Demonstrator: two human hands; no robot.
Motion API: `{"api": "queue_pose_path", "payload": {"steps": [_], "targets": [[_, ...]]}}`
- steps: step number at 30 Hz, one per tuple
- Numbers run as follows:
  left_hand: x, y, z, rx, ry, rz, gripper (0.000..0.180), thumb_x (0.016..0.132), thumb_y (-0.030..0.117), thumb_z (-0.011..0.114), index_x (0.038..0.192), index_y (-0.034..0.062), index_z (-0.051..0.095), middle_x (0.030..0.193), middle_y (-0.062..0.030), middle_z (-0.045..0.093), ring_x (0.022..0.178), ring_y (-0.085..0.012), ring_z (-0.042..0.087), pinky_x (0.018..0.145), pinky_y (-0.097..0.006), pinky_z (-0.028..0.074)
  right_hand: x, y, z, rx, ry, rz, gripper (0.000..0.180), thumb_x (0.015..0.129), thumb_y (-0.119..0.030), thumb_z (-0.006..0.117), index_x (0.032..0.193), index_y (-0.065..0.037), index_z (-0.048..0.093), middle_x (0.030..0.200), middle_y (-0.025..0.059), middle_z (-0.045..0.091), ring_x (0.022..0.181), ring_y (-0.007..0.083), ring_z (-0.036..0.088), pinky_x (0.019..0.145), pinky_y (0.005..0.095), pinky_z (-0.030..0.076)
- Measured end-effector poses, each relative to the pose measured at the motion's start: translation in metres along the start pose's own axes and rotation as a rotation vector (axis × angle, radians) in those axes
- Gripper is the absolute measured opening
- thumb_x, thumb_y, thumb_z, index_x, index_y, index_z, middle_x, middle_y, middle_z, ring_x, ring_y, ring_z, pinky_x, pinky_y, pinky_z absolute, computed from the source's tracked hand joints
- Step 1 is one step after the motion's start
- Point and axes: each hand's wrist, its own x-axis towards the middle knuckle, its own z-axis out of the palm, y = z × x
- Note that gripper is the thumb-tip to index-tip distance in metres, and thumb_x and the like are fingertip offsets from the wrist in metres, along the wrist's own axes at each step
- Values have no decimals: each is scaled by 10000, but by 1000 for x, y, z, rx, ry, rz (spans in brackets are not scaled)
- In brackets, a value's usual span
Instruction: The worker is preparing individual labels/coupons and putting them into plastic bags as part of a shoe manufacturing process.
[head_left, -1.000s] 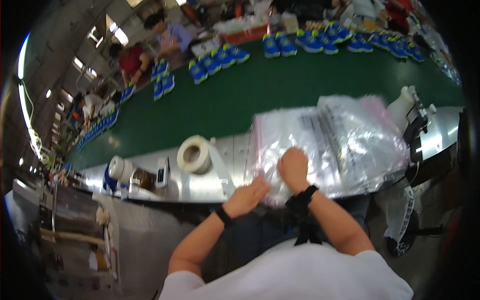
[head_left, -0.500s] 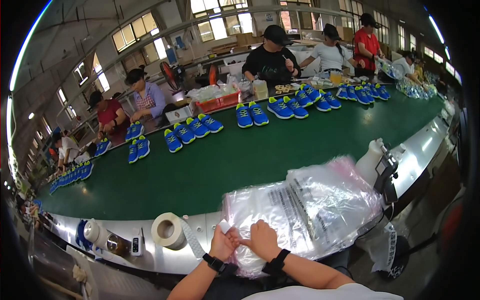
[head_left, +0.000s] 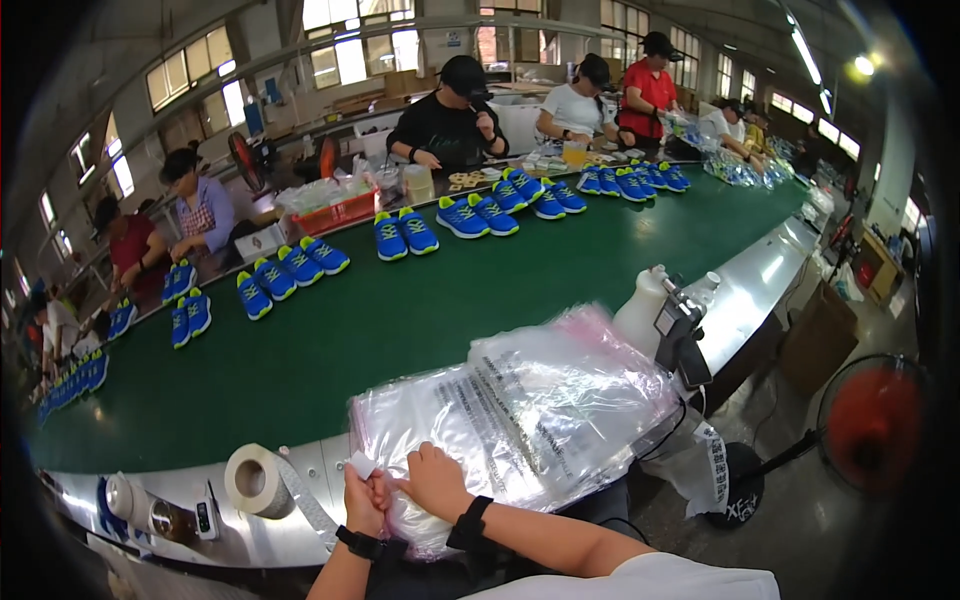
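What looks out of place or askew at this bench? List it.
Nothing looks damaged or spilled. The stack of clear plastic bags lies skewed, overhanging the green belt and the bench's near edge. The left hand and right hand pinch its near corner. The tape roll trails a loose strip.

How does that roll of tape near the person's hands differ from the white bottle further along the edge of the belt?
The roll of tape is a low, wide ring with an open hole, lying tilted with a strip trailing off it; the white bottle stands upright, taller, closed and narrowing at the top. The tape sits left of the stack of clear plastic bags, near the left hand; the bottle stands to the stack's right. Both are pale and rest on the metal edge.
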Motion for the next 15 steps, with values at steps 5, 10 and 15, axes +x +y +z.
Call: {"api": "queue_pose_path", "payload": {"steps": [5,10,15], "targets": [[1,-5,-5,1,-51,13,570,894,596,280,790,73,480,509,-1,384,400,-97,324,365,-227,264,0,2,1,-31,-91,-33,225,734,-230,644,800,-43,538,821,101,497,764,248,543,594,357,470],[4,-11,-1,29,134,-17,608,861,645,294,817,69,481,583,-40,491,480,-149,436,456,-267,365,-1,9,11,-57,-107,41,190,752,-225,599,784,-42,560,817,120,523,788,276,559,612,372,484],[24,-25,-57,-226,-290,-27,527,906,543,323,872,53,516,663,-69,546,477,-144,477,423,-220,370,5,-9,-13,54,-193,119,371,661,-329,705,851,-39,572,875,124,534,844,280,560,692,377,479]]}}
